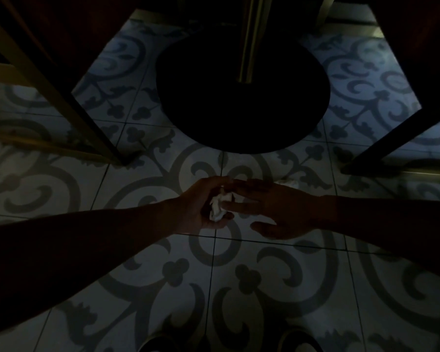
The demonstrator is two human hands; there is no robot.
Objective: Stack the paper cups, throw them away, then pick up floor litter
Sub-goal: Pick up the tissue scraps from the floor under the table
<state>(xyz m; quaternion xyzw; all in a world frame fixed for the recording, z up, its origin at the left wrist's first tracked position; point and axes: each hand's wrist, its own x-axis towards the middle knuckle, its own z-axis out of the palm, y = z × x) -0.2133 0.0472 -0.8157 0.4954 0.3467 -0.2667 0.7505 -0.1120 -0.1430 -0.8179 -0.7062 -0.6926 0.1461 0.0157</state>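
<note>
The scene is dim, under a table. My left hand (201,204) is cupped around a crumpled white paper wad (218,205), low over the patterned tile floor (137,262). My right hand (272,208) reaches in from the right with fingers spread, its fingertips touching the wad and the left hand's fingers. A small pale scrap (288,183) lies on the tiles just beyond the right hand. No paper cups show.
A round black table base (241,97) with a brass post (249,39) stands straight ahead. Brass chair legs (61,97) slant at the left, and a dark chair leg (386,146) at the right. Shoe tips (173,342) show at the bottom edge.
</note>
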